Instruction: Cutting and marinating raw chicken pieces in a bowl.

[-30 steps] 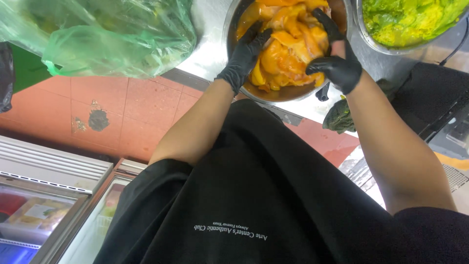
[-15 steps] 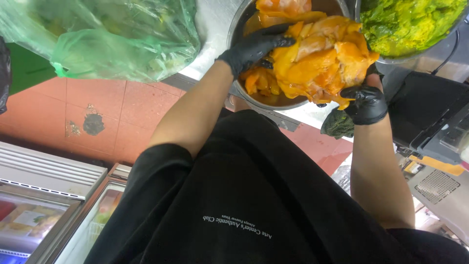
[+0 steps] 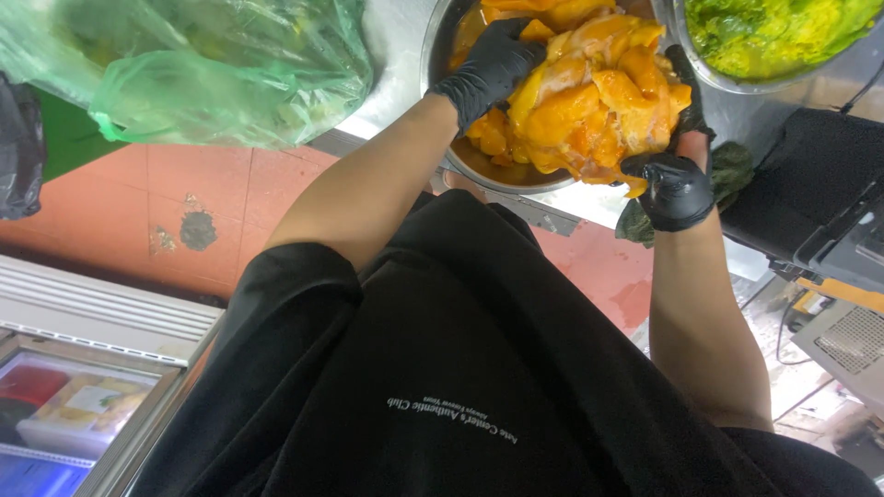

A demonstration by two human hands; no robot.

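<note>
Both my hands wear black gloves. A heap of orange-yellow marinated meat pieces [image 3: 594, 101] is lifted above a metal bowl [image 3: 440, 55] on a steel counter. My left hand [image 3: 493, 64] presses on the top left of the heap. My right hand [image 3: 677, 184] cups the heap from below on the right, near the counter edge. More orange pieces lie in the bowl under the heap.
A second metal bowl [image 3: 737, 85] with green-yellow paste [image 3: 773, 32] stands at the upper right. A green plastic bag [image 3: 203, 64] hangs at the upper left over a red tiled floor [image 3: 184, 193]. A glass-topped chest [image 3: 83, 405] is lower left; dark equipment [image 3: 829, 193] is right.
One second ago both hands were down in the bowl among the pieces. They have since scooped up a heap and raised it toward the bowl's near right side.
</note>
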